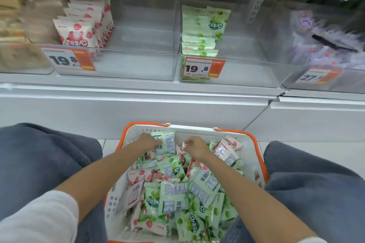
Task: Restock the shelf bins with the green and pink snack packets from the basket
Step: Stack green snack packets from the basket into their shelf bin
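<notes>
Left hand (146,141): grips green packets (166,142) at the basket's (197,129) far end.
Right hand (195,146): curled over a pink packet (183,145); grip unclear.
Tip: gather one colour, edges squared, before lifting to its bin (246,73).

Glossy packets (173,195), plastic basket (116,201)

Basket (197,127) of packets (177,193) between knees (39,154), shelf bins (138,65) behind it, left hand (146,141) and right hand (195,146) inside

place: shop | evidence: price tags (203,67) on clear shelf bins (246,77), shopping basket (197,129)
</notes>
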Motion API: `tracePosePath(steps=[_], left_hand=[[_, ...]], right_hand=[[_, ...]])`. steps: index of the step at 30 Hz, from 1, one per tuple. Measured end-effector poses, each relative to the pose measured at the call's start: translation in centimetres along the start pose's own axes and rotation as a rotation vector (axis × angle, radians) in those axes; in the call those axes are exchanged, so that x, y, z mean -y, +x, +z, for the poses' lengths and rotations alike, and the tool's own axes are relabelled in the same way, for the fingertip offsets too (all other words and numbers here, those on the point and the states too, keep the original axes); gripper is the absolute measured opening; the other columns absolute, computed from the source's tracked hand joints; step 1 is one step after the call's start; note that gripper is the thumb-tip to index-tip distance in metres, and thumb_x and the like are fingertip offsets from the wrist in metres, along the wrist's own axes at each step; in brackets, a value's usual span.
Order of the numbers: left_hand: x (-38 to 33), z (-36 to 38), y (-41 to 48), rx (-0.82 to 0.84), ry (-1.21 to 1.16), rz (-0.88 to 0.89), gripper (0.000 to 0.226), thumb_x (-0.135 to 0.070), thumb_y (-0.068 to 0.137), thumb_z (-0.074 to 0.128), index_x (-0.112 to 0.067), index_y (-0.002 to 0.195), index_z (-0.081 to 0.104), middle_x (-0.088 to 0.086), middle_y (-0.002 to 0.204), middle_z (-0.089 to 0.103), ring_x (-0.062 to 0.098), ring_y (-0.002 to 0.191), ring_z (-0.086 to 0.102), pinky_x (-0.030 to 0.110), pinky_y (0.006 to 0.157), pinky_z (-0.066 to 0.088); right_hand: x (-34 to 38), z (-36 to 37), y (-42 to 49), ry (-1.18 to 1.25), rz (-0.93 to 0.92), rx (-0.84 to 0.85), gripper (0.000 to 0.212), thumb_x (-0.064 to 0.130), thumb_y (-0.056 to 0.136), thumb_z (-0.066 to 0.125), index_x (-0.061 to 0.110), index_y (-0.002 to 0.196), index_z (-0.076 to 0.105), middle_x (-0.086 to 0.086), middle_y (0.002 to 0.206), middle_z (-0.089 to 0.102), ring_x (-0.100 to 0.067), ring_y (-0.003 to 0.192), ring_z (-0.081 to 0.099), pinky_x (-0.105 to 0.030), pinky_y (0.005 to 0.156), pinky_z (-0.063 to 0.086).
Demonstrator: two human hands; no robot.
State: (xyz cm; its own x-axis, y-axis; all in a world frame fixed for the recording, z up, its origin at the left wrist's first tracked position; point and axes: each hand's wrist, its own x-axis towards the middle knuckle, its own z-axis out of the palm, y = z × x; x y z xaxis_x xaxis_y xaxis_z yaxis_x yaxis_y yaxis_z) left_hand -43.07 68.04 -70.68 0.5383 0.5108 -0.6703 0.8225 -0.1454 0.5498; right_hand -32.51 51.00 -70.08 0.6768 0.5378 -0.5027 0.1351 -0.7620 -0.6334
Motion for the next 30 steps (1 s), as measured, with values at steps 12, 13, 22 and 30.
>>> tracePosePath(steps=[12,13,22,30], left_hand=[[-1.8,1.4,-1.0,-0.204,-0.112,0.096,0.020,-0.032,0.092,0.065,-0.012,0.087,0.064,0.004,0.080,0.064,0.018,0.071,0.058,0.024,0.064,0.045],[-2.4,1.1,-1.2,-0.224,-0.110,0.125,0.023,-0.032,0.093,0.064,-0.013,0.080,0.061,0.002,0.073,0.060,0.020,0.069,0.057,0.025,0.063,0.044],[-6.1,-3.8,-6.3,0.291,-0.986,-0.302,0.019,-0.017,0.096,0.061,-0.001,0.086,0.058,0.007,0.055,0.059,0.012,0.039,0.057,0.020,0.038,0.050],[-7.6,-3.2,-9.6,0.089,-0.188,0.206,0.070,-0.064,0.099,0.016,-0.017,0.139,0.050,0.008,0.141,0.049,0.027,0.125,0.049,0.041,0.104,0.042]], right_hand=[[-0.9,-1.6,-1.1,0.056,-0.005,-0.060,0.032,0.003,0.092,0.055,0.008,0.123,0.059,-0.007,0.125,0.059,-0.015,0.100,0.054,-0.024,0.083,0.046],[-0.6,-2.2,-1.2,0.053,-0.027,-0.073,0.037,0.001,0.092,0.056,0.011,0.127,0.055,-0.007,0.127,0.057,-0.015,0.097,0.054,-0.023,0.078,0.048],[4.0,-7.4,-4.9,0.186,-0.319,0.106,0.038,0.003,0.085,0.070,0.018,0.118,0.061,-0.010,0.083,0.055,-0.017,0.069,0.055,-0.026,0.067,0.047],[5.6,-10.5,-6.7,0.240,-0.384,-0.017,0.047,0.031,0.095,0.060,0.002,0.062,0.042,-0.011,0.063,0.027,-0.018,0.056,0.027,-0.012,0.058,0.038]])
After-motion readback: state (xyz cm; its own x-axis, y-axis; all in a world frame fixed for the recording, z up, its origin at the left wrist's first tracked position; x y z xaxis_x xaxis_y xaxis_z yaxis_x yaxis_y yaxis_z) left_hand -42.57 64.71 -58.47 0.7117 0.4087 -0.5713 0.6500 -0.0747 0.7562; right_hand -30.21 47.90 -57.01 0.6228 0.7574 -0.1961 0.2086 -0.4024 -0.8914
